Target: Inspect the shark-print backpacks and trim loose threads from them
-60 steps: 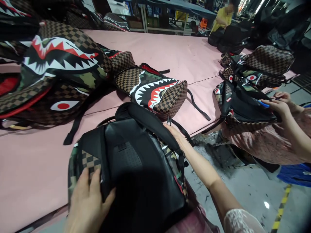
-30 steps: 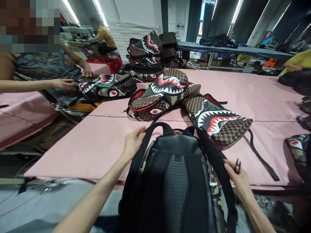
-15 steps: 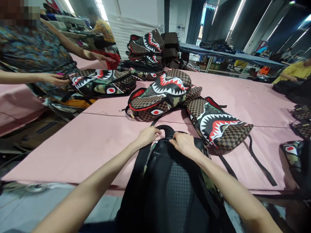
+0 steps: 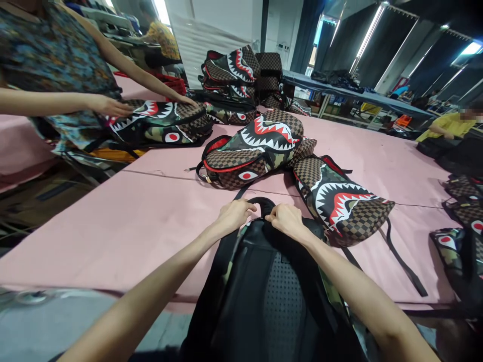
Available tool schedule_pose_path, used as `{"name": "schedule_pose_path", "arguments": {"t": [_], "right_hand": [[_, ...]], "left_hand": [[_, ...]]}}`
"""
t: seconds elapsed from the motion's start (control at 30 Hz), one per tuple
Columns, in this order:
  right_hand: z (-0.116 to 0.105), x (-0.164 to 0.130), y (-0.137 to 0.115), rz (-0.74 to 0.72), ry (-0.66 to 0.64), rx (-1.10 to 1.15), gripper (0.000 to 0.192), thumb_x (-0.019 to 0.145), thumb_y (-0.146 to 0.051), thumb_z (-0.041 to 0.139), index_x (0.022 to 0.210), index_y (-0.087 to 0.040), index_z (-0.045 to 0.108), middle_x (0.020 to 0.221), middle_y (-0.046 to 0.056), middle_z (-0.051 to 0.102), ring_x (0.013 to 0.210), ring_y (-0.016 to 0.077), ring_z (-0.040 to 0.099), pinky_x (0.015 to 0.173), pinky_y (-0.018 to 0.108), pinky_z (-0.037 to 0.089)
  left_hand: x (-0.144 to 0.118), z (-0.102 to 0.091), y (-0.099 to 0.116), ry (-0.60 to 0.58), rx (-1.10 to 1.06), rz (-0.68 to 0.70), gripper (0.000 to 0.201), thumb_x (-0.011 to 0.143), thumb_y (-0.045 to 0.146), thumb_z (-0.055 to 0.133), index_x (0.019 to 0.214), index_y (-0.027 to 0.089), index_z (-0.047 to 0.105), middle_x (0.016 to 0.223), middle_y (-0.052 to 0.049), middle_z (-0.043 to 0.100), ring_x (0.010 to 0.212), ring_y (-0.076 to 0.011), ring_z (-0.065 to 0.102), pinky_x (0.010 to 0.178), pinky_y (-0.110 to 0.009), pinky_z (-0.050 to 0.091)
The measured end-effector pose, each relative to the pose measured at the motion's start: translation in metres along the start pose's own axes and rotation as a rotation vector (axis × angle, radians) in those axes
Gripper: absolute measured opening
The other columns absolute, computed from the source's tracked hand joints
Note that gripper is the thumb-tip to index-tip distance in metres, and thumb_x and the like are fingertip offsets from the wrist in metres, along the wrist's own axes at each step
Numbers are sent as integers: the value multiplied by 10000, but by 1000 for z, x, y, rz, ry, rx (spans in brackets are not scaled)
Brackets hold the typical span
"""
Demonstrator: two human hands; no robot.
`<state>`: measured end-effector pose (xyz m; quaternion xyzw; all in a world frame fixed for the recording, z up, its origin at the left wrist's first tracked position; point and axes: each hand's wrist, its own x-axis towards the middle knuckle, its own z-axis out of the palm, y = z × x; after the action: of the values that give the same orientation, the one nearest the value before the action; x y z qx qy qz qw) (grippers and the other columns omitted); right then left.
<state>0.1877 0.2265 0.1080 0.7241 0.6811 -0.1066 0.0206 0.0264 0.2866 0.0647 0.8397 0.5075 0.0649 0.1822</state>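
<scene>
A black-backed backpack (image 4: pixel 271 281) lies back-up at the near edge of the pink surface (image 4: pixel 124 226). The left hand (image 4: pixel 236 213) and right hand (image 4: pixel 287 220) each curl closed on its top carry handle (image 4: pixel 263 203), beside a shark-mouth backpack (image 4: pixel 339 201).

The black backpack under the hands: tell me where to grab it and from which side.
Probably best by the top carry loop, reached from above at the far end. The backpack lies back-panel up, half over the near edge of the pink table, and the loop arches clear of the body. The left hand and right hand sit on either side of it.
</scene>
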Motion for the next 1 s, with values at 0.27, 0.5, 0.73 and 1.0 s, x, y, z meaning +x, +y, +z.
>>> {"name": "schedule_pose_path", "arguments": {"t": [0.27,0.5,0.73,1.0], "right_hand": [[1,4,-5,-34,7,-53,265,801,-399,525,851,-203,695,869,91,701,859,258,641,660,310,443],[-1,5,-20,-90,33,-119,230,792,-294,541,928,-168,677,910,131,688,888,265,632,707,320,442],[6,5,4,55,-19,131,211,778,-376,554,794,-213,687,856,60,697,868,226,631,666,279,423],[15,4,8,28,35,111,208,771,-378,563,847,-234,692,882,60,698,865,225,625,678,290,413]], "left_hand": [[-1,0,0,-4,-6,-10,324,816,289,431,1035,292,669,1139,-29,637,994,-228,598,771,-298,459],[-1,-2,4,-4,-12,-16,327,807,265,425,1017,290,674,1153,-25,632,1003,-234,596,778,-301,458],[-4,-1,2,5,-25,-2,323,818,306,427,1020,288,678,1144,-31,638,1015,-248,592,804,-330,459],[-4,-2,-1,13,-73,46,367,825,240,424,1128,280,627,1216,-20,606,1103,-218,557,917,-322,425]]}}
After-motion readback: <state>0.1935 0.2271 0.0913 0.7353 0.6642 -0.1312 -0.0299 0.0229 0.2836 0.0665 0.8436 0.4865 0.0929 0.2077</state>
